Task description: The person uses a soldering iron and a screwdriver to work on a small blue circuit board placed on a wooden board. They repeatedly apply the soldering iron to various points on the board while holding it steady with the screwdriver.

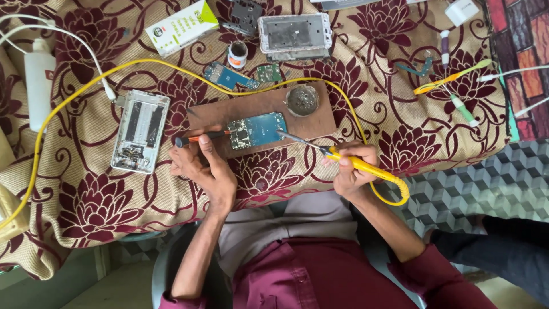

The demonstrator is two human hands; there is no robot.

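Note:
A blue circuit board [257, 130] lies on a brown wooden board [311, 120] on the flowered cloth. My right hand [350, 170] grips a yellow soldering iron [343, 158], its metal tip touching the circuit board's right edge. My left hand [205, 169] holds a small screwdriver [200, 138] with an orange shaft and black handle, its tip resting on the left end of the circuit board. A round metal dish [302, 100] sits at the wooden board's far right corner.
An opened phone body [140, 130] lies left, another phone frame [294, 35] at the top. Small circuit boards [229, 76], a small jar [237, 55], a green-white box [182, 26], a white bottle [39, 80] and the iron's yellow cable [68, 97] lie around.

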